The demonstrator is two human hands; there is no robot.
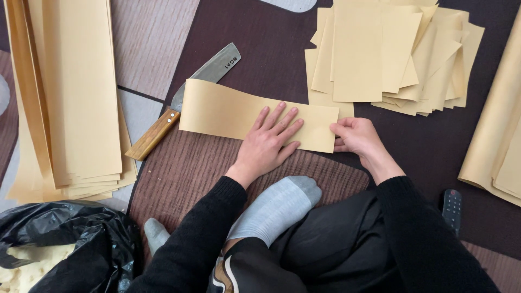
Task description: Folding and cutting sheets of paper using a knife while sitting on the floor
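A long tan paper strip [222, 111] lies across a brown ribbed mat [184, 168] in front of me. My left hand [269, 142] rests flat on the strip's right half, fingers spread. The strip's right end is pinched by my right hand [358, 138], thumb on top. A large knife [187, 92] with a wooden handle lies partly under the strip's left end, blade pointing up and right.
A tall stack of long tan strips [76, 92] lies at the left. A loose pile of cut tan sheets [391, 51] sits at the upper right, more paper [496, 130] at the right edge. A black plastic bag [65, 244] is at the lower left, a remote control [451, 209] by my right leg.
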